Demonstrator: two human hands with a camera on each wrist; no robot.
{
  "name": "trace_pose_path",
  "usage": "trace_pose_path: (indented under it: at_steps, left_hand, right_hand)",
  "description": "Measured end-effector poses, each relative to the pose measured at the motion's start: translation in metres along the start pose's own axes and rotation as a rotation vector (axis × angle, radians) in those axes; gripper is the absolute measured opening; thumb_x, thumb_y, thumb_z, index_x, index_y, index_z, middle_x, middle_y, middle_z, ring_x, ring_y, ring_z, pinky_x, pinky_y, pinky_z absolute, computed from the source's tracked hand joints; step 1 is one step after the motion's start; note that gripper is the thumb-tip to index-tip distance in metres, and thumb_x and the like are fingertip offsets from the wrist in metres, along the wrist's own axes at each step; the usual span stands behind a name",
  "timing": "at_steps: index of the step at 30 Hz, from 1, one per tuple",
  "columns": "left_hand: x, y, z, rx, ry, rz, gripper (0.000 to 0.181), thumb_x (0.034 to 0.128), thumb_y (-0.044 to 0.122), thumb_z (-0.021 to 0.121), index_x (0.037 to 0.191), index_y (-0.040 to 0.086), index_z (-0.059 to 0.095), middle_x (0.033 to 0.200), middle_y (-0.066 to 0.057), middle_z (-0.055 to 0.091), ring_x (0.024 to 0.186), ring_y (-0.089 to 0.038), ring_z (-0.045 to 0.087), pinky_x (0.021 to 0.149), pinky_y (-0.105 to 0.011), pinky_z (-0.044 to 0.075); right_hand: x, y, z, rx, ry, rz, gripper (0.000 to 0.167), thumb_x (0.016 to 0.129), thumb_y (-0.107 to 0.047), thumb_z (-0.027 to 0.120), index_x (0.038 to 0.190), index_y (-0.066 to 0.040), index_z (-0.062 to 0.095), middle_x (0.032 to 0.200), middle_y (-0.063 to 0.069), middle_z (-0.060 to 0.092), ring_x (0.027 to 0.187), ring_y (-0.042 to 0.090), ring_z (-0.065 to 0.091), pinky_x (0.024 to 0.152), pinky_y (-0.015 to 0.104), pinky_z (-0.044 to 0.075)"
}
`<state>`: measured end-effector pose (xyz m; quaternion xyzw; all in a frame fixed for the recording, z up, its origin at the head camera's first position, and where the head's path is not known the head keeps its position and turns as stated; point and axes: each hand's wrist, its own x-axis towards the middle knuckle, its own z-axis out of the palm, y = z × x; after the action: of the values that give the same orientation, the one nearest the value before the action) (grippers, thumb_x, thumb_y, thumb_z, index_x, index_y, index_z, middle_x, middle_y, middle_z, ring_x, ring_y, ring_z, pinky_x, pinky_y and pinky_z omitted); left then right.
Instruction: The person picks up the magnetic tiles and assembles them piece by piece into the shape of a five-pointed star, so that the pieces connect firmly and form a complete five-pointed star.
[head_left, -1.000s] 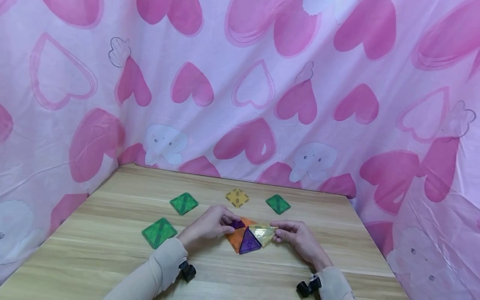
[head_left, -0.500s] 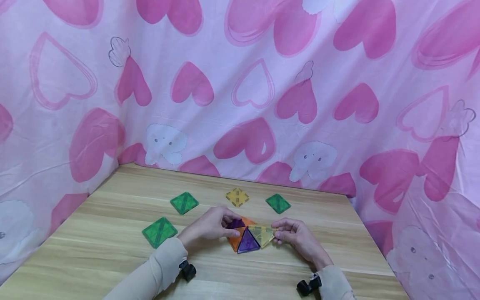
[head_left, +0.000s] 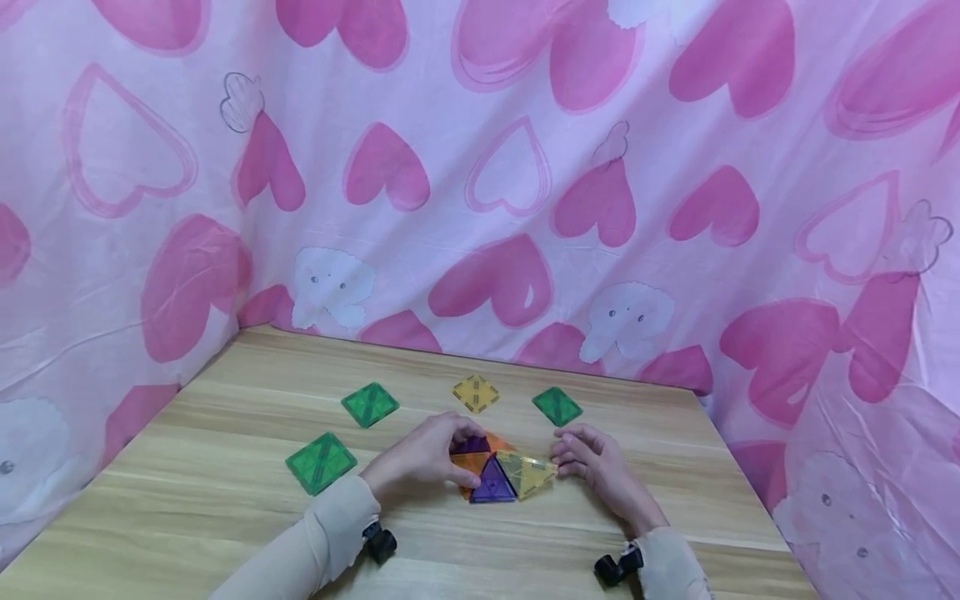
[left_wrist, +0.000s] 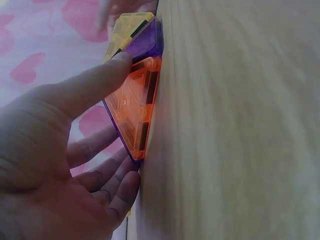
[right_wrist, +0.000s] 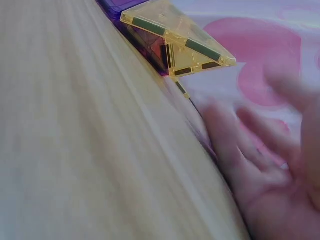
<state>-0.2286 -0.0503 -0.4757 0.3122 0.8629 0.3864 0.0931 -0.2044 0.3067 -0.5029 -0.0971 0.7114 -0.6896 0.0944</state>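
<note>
Right grip (head_left: pixel 602 468) withdrawn, wrist view: tile (right_wrist: pixel 172 25) apart

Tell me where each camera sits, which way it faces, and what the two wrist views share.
Head: on the head, facing forward and down at the wooden tabletop and heart-print cloth; left hand, right hand and sleeves show.
Left wrist: on that wrist, facing the orange triangular tile; the left hand shows large, plus, blurred at the top, probably the right hand.
Right wrist: on that wrist, facing along the tabletop toward the yellow triangular tile; the blurred right hand shows.
Shared: both wrist views include the yellow triangular tile and purple triangular tile.
</note>
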Motion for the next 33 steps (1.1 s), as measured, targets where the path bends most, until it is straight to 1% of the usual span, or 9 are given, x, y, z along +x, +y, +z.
trace_pose_path:
  at_steps: [4,6,8,13,15,17,22,27,33]
  left_hand:
    - [-0.001,0.003,0.0,-0.019,-0.003,-0.027,0.073,0.0833,0.034,0.102,0.144,0.009,0.07,0.136,-0.005,0.071,0.125,-0.024,0.065,0.114,-0.05,0.054]
    - [-0.003,0.004,0.001,-0.023,-0.005,-0.038,0.072,0.0832,0.032,0.102,0.143,0.008,0.069,0.136,-0.006,0.07,0.125,-0.025,0.065,0.114,-0.051,0.054]
    - [-0.003,0.004,0.001,-0.024,-0.004,-0.045,0.072,0.0832,0.032,0.102,0.143,0.008,0.069,0.135,-0.007,0.07,0.125,-0.025,0.065,0.114,-0.052,0.054]
    - [-0.004,0.005,0.004,-0.018,-0.008,-0.063,0.072,0.0845,0.033,0.101,0.145,0.01,0.068,0.137,-0.004,0.068,0.126,-0.024,0.064,0.115,-0.05,0.053]
    - [-0.004,0.005,0.006,-0.017,-0.014,-0.069,0.073,0.0852,0.034,0.1,0.146,0.011,0.067,0.138,-0.003,0.068,0.128,-0.023,0.064,0.116,-0.05,0.053]
    - [-0.004,0.006,0.006,-0.018,-0.017,-0.065,0.073,0.0849,0.034,0.1,0.146,0.011,0.067,0.138,-0.003,0.068,0.128,-0.023,0.064,0.116,-0.05,0.052]
    - [-0.003,0.008,0.004,-0.007,-0.024,-0.04,0.073,0.0839,0.034,0.1,0.146,0.012,0.068,0.139,-0.003,0.069,0.131,-0.025,0.063,0.118,-0.052,0.05]
    - [-0.003,0.008,-0.002,-0.004,-0.057,-0.023,0.071,0.0844,0.03,0.1,0.146,0.014,0.069,0.141,-0.003,0.07,0.137,-0.027,0.059,0.123,-0.055,0.045]
    - [-0.003,0.005,-0.008,-0.055,-0.109,-0.014,0.069,0.0863,0.026,0.099,0.148,0.015,0.069,0.143,-0.001,0.072,0.137,-0.024,0.063,0.122,-0.052,0.047]
  right_hand:
    - [0.008,0.003,0.001,-0.075,0.31,0.022,0.041,0.112,-0.02,0.071,0.141,0.006,0.061,0.117,0.022,0.073,0.097,0.019,0.074,0.088,0.029,0.065]
    - [0.013,0.004,0.0,-0.167,0.409,0.025,0.038,0.109,-0.018,0.075,0.14,0.002,0.066,0.117,0.019,0.074,0.097,0.018,0.072,0.085,0.025,0.062]
    - [0.018,0.004,0.0,-0.293,0.462,0.016,0.038,0.107,-0.017,0.076,0.142,-0.003,0.069,0.119,0.016,0.074,0.099,0.017,0.07,0.085,0.022,0.058]
    - [0.03,0.007,-0.003,-0.635,0.453,-0.048,0.04,0.105,-0.013,0.077,0.145,-0.009,0.074,0.122,0.014,0.071,0.106,0.019,0.066,0.09,0.027,0.055]
    - [0.031,0.007,-0.004,-0.732,0.43,-0.071,0.038,0.104,-0.012,0.078,0.142,-0.008,0.076,0.122,0.016,0.069,0.105,0.021,0.068,0.091,0.032,0.056]
    - [0.032,0.007,-0.004,-0.787,0.418,-0.085,0.036,0.103,-0.012,0.081,0.138,-0.007,0.078,0.123,0.018,0.066,0.104,0.024,0.069,0.092,0.035,0.056]
    - [0.033,0.005,-0.002,-0.791,0.437,-0.074,0.033,0.098,-0.016,0.088,0.128,-0.005,0.081,0.127,0.018,0.065,0.102,0.024,0.067,0.087,0.034,0.056]
    - [0.036,0.002,0.0,-0.768,0.436,-0.05,0.03,0.093,-0.018,0.094,0.117,-0.005,0.081,0.131,0.013,0.067,0.102,0.022,0.065,0.084,0.03,0.055]
    - [0.036,0.0,0.002,-0.757,0.399,-0.069,0.024,0.095,-0.011,0.09,0.118,-0.007,0.082,0.139,0.009,0.073,0.107,0.022,0.065,0.086,0.027,0.052]
